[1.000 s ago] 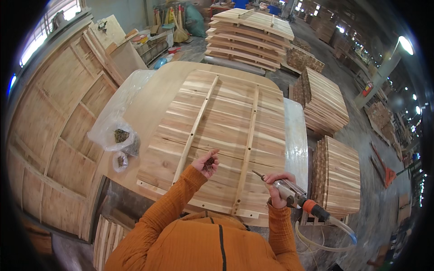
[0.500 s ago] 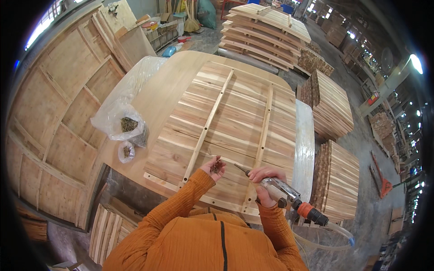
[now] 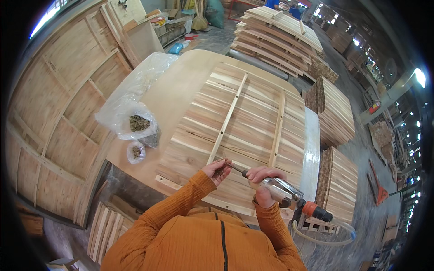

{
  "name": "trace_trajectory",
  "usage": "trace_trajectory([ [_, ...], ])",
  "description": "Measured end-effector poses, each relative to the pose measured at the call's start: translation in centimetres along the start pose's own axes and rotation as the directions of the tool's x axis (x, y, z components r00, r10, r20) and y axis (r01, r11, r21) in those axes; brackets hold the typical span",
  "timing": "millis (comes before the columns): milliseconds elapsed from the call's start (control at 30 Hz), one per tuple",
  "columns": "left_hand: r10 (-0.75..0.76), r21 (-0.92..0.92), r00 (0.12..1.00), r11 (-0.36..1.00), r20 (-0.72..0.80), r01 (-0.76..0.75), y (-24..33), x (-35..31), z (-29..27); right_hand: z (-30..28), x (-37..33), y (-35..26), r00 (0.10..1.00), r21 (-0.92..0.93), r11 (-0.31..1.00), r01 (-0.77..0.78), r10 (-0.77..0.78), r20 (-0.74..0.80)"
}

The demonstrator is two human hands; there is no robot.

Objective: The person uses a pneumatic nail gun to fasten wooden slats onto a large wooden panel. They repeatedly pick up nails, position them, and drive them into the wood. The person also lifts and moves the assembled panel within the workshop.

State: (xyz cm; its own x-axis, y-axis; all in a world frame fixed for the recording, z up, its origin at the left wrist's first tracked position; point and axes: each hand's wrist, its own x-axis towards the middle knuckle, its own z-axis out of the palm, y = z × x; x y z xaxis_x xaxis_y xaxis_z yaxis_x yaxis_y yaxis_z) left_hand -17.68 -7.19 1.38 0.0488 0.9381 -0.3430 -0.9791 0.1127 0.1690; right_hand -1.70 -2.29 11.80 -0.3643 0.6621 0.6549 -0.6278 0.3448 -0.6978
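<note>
My left hand (image 3: 217,171) is closed around a small bunch of screws, its fingertips pinched together over the wooden panel (image 3: 199,122). In my right hand (image 3: 267,173) is an air screwdriver (image 3: 276,189) with a clear hose at its orange and black end. The screwdriver's bit (image 3: 236,169) points left and reaches the fingertips of my left hand; whether a screw sits on its tip is too small to tell. Two wooden strips (image 3: 232,109) run lengthwise across the panel, with dark screw holes or heads along them.
Under the panel lies a pale rounded tabletop (image 3: 174,92). On its left stand a large plastic bag (image 3: 118,119) of small brown fasteners and a smaller bag (image 3: 131,157). Stacked panels (image 3: 275,40) rise beyond and on the right. A framed board (image 3: 77,104) leans at left.
The screwdriver's bit and my left hand's fingertips have come together, where a gap was before. The view has shifted, so the table and panel appear further right.
</note>
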Motion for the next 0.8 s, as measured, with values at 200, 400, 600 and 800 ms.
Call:
trace_trajectory([
  [200, 0.041, -0.021, 0.999, 0.999, -0.021, -0.042, 2.4, -1.3, -0.9, 2.2, 0.3, 2.2, 1.0, 0.101, 0.995, 0.0, 0.0, -0.003],
  [400, 0.121, 0.074, 0.972, 0.991, -0.202, -0.108, 4.0, -2.0, -0.3, 4.4, 0.2, 4.5, 0.997, 0.099, 0.995, 0.008, -0.001, -0.072],
  [600, -0.078, 0.034, 0.978, 0.996, -0.195, 0.086, 5.5, -4.1, -1.1, 5.9, 0.8, 5.6, 0.986, -0.083, 0.994, 0.067, -0.079, -0.145],
  [800, 0.245, -0.067, 0.899, 0.956, -0.362, -0.287, 12.7, -6.9, -13.0, 5.5, 2.2, 3.5, 0.958, -0.181, 0.968, 0.176, -0.211, -0.196],
])
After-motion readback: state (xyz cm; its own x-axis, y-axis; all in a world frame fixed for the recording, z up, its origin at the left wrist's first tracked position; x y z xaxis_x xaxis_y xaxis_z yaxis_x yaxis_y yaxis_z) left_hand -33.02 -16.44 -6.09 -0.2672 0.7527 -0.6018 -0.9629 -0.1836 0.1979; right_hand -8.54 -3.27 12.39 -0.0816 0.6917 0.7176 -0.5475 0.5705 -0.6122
